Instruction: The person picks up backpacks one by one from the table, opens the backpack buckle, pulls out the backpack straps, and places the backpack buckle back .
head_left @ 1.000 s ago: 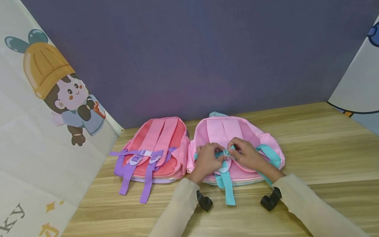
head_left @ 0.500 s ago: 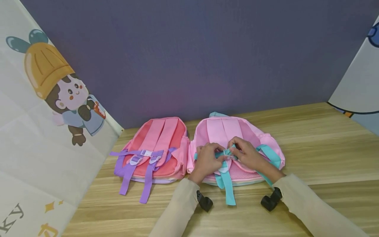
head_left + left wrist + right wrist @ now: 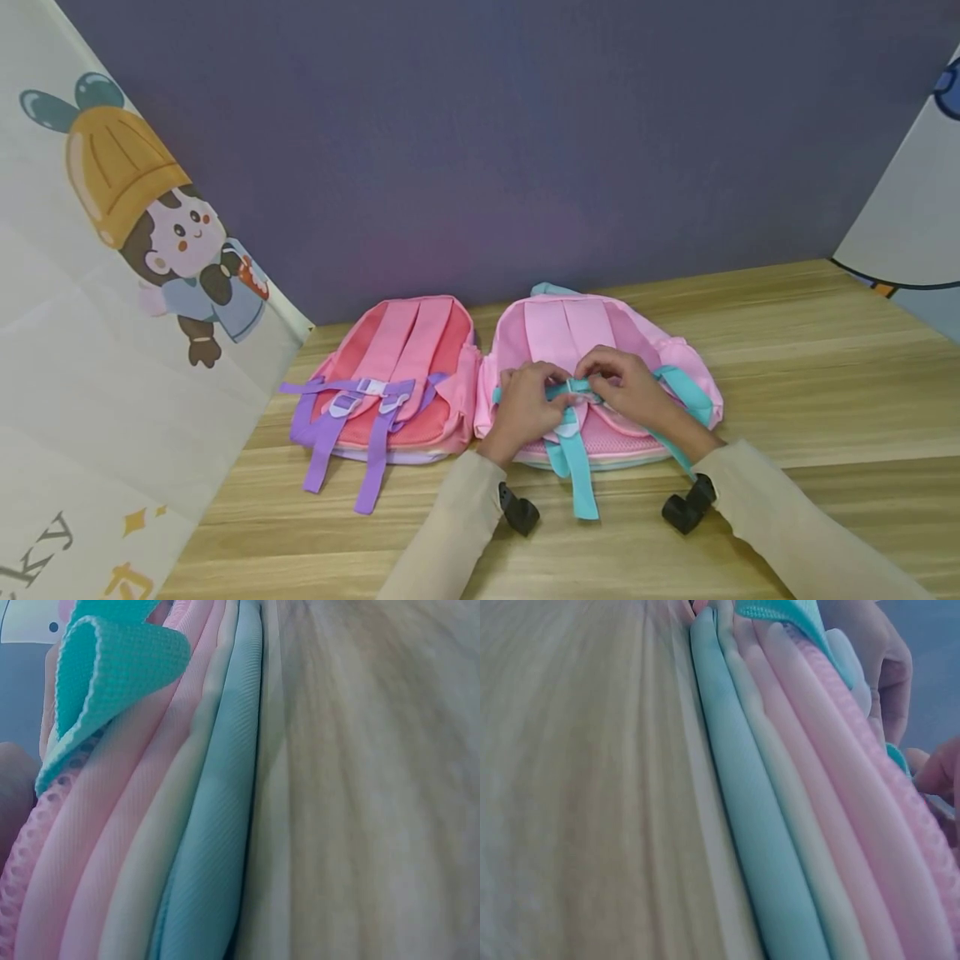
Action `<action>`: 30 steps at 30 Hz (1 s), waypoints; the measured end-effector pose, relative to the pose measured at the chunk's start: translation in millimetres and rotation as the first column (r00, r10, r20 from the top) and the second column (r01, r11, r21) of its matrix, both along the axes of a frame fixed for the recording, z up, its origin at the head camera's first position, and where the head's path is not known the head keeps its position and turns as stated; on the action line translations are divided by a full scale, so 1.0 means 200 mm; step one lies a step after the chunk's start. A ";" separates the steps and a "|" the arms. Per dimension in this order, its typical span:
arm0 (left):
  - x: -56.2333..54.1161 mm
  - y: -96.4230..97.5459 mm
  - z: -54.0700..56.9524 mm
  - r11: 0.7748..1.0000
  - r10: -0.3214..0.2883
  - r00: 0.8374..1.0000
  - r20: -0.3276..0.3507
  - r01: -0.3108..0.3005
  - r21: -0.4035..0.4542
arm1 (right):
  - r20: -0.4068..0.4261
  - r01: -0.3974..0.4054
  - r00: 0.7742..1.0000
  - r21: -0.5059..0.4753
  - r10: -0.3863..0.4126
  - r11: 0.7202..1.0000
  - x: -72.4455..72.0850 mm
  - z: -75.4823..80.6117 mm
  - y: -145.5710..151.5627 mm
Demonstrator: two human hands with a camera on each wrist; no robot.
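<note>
A light pink backpack (image 3: 570, 325) lies with its strap side up on the table. Across its lower middle runs a teal chest strap (image 3: 555, 390) with a small buckle (image 3: 576, 386). My left hand (image 3: 527, 408) pinches this strap left of the buckle, thumb below and fingers above. From the right, my right hand (image 3: 628, 390) pinches the strap right beside the buckle, partly covering it. A teal webbing tail (image 3: 581, 483) hangs over the bag's near edge. In the left wrist view the teal webbing (image 3: 127, 667) curls over the bag's layered side; the fingertips are out of sight there.
A coral pink backpack (image 3: 405, 333) with purple straps (image 3: 322, 442) lies against the left side of the light pink one. A wooden table (image 3: 810, 375) carries both, backed by a dark blue-grey panel (image 3: 525, 150). A teal side strap (image 3: 686, 392) loops near my right wrist.
The teal strap end that stuck up between the right fingers has gone down and lies flatter. My right fingers have shifted slightly at the buckle; the left hand keeps its place.
</note>
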State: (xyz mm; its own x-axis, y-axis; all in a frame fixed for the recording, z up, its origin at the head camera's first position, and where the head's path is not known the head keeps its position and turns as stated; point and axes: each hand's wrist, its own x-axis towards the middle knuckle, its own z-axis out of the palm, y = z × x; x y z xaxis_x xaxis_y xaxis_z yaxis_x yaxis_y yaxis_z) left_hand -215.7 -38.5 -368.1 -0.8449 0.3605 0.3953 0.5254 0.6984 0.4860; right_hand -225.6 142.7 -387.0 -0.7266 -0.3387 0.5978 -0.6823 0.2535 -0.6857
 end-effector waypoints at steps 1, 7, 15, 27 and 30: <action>0.00 0.00 0.00 1.000 0.000 1.000 0.001 0.000 -0.003 | -0.009 0.008 1.000 0.007 -0.008 1.000 0.00 0.00 0.00; 0.00 0.00 0.00 1.000 -0.003 1.000 -0.014 0.003 -0.008 | 0.017 0.071 0.997 0.063 -0.072 0.995 0.00 0.00 0.00; 0.00 0.00 -0.01 1.000 -0.001 1.000 -0.024 0.001 0.006 | 0.044 0.078 0.996 0.097 -0.082 0.992 0.00 0.00 0.01; 0.00 0.00 0.00 1.000 0.013 1.000 -0.015 -0.013 -0.006 | 0.092 0.108 0.989 0.100 -0.117 0.989 0.01 0.02 0.00; 0.00 0.00 0.00 1.000 0.012 1.000 -0.017 -0.012 -0.005 | 0.085 0.109 0.989 0.091 -0.117 0.990 0.01 0.01 0.00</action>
